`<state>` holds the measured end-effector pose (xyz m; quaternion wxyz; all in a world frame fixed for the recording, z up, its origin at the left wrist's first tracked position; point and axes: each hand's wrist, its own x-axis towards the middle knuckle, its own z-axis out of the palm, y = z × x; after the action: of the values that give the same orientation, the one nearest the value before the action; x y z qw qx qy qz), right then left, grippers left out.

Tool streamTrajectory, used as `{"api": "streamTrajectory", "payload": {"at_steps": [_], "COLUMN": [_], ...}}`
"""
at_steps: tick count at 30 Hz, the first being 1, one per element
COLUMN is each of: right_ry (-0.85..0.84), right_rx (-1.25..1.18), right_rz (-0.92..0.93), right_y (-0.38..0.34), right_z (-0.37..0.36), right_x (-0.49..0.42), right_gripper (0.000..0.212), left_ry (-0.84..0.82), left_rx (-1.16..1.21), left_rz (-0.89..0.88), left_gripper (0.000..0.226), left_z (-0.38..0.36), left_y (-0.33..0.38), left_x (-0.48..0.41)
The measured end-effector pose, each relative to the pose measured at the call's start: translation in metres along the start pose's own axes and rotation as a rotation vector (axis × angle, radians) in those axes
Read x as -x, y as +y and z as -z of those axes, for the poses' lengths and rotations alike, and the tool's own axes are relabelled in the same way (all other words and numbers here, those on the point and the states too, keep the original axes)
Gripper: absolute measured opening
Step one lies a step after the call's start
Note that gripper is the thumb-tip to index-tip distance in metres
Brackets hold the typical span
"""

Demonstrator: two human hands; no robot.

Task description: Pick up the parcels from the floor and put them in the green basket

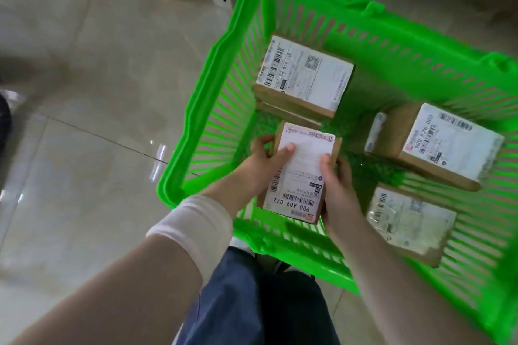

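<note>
Head view: the small brown cardboard parcel with a white shipping label (pixel 301 173) sits inside the slatted green plastic basket (pixel 196 109), near its front wall, clamped by the left hand (pixel 266 159) and right hand (pixel 336 185) on opposite long sides. It looks stiff, light and easy to grip, so holding the side edges suits it.

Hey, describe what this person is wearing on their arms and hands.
Both hands are bare, no gloves, rings or watch visible. The left hand comes from a forearm with a white sleeve or band around it. The right hand has a bare forearm with no sleeve in view.
</note>
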<state>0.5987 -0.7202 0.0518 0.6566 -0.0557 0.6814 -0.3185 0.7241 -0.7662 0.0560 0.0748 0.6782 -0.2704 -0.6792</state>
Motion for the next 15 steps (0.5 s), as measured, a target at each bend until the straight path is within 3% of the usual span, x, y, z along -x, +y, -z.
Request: {"api": "streamTrajectory", "payload": {"at_steps": [10,15], "right_ry": [-0.048,-0.132], "right_rx": [0.091,0.152], "right_rz": [0.014,-0.029], "right_y": [-0.007,-0.009], "right_z": [0.002,0.006], "right_x": [-0.001,0.003], "right_gripper": [0.030,0.060], "left_ry": [-0.018,0.008], "left_rx": [0.036,0.058], "left_rz": [-0.019,-0.030], "left_gripper": [0.066,0.054], "left_z": [0.007,0.016], "left_y": [0.010,0.015], "left_x": [-0.010,-0.010]}}
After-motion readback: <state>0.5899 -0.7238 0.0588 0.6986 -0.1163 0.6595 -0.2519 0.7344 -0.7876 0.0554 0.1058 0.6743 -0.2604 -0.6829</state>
